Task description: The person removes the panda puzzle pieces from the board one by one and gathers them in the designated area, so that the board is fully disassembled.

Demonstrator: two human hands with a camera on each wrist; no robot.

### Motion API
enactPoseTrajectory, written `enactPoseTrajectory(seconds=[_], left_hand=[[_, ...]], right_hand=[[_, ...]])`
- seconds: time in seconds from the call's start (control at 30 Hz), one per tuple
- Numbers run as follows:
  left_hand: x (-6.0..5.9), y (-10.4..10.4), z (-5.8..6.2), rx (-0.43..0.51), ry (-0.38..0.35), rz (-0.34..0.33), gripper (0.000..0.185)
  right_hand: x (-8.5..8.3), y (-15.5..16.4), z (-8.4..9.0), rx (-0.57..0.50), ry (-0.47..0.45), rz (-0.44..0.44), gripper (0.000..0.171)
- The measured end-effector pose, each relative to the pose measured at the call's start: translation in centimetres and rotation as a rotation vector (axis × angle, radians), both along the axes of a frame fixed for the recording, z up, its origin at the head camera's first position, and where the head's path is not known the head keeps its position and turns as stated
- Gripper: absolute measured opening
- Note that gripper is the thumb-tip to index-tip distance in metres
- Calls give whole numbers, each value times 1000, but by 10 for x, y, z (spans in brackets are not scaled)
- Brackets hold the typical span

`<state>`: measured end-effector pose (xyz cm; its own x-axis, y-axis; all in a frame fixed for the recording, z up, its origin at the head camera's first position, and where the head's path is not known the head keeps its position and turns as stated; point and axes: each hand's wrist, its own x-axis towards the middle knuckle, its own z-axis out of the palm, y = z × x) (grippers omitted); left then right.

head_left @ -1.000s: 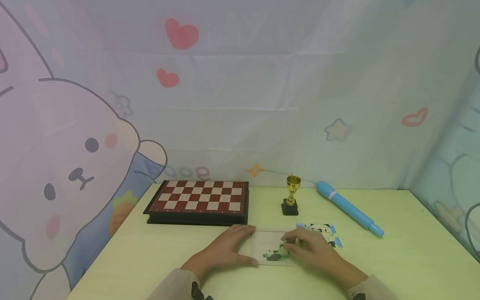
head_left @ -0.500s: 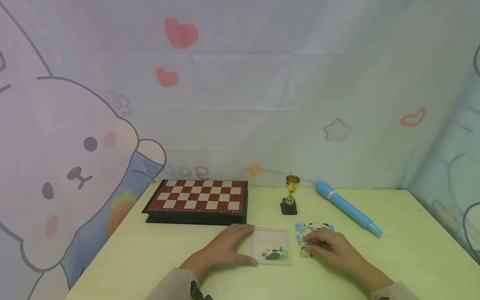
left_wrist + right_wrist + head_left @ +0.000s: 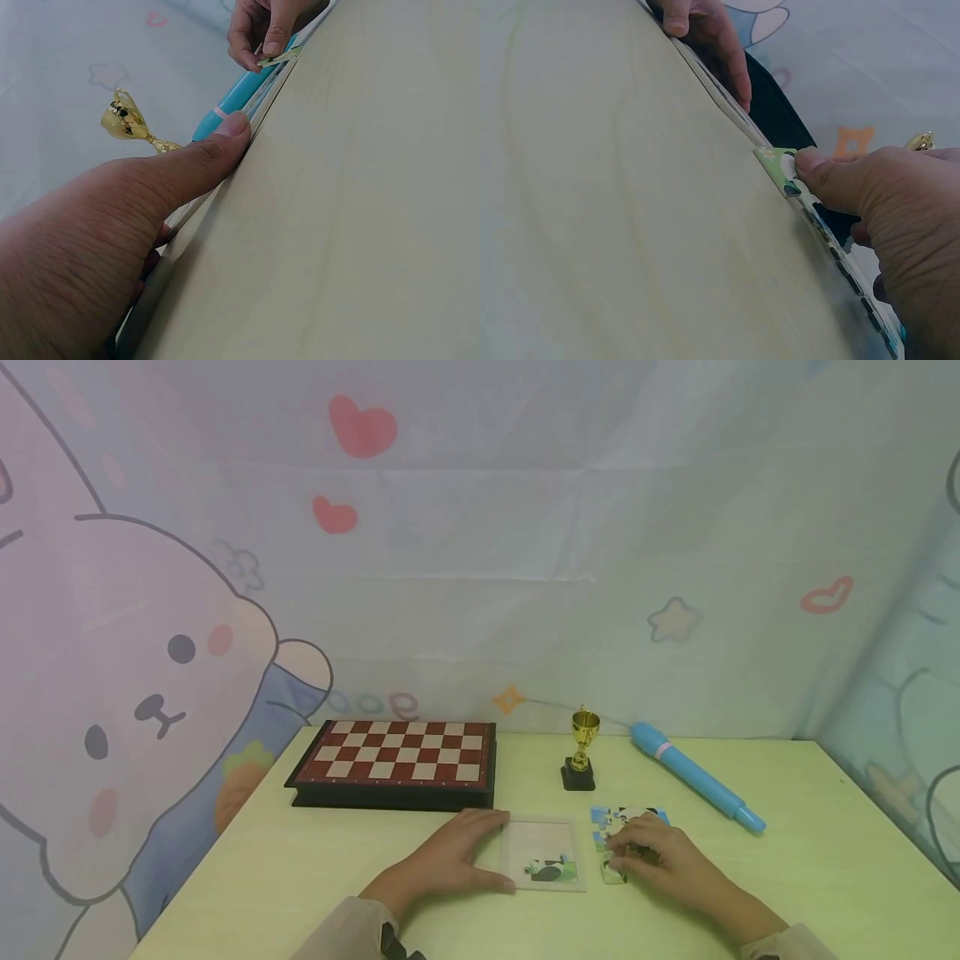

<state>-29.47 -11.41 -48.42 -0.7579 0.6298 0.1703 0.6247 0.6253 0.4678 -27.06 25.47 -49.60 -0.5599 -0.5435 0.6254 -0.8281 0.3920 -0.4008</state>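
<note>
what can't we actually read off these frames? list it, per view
- Head view: the right hand covers most of the loose puzzle pieces; their count is hidden.
- Head view: the puzzle tray print is too small to read beyond a panda.
- Left wrist view: the left hand hides the tray's near edge; the trophy base is blocked.
- Right wrist view: the piece shows edge-on, its picture unclear; the chessboard is only a dark sliver.

backdrop: printed fabric sheet [image 3: 525, 527] behind and round both sides of the table – faint fold creases
print: big cartoon rabbit [image 3: 135, 693] at left, red hearts [image 3: 362, 427], a star [image 3: 675, 620], a carrot [image 3: 240, 781] low by the table's left edge
table: pale yellow-green top [image 3: 825, 860], faint wood grain – far edge meets the sheet
light: soft, even, no hard shadows
</note>
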Motion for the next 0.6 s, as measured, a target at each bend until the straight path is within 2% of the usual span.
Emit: enactPoseTrajectory(seconds=[0.23, 0.6], left_hand=[[1, 0, 1, -4, 11, -5, 100], [0, 0, 0, -12, 6, -1, 100]], right_hand=[[0, -2, 0, 11, 56, 16, 28], [-2, 0, -4, 77, 67, 8, 24]])
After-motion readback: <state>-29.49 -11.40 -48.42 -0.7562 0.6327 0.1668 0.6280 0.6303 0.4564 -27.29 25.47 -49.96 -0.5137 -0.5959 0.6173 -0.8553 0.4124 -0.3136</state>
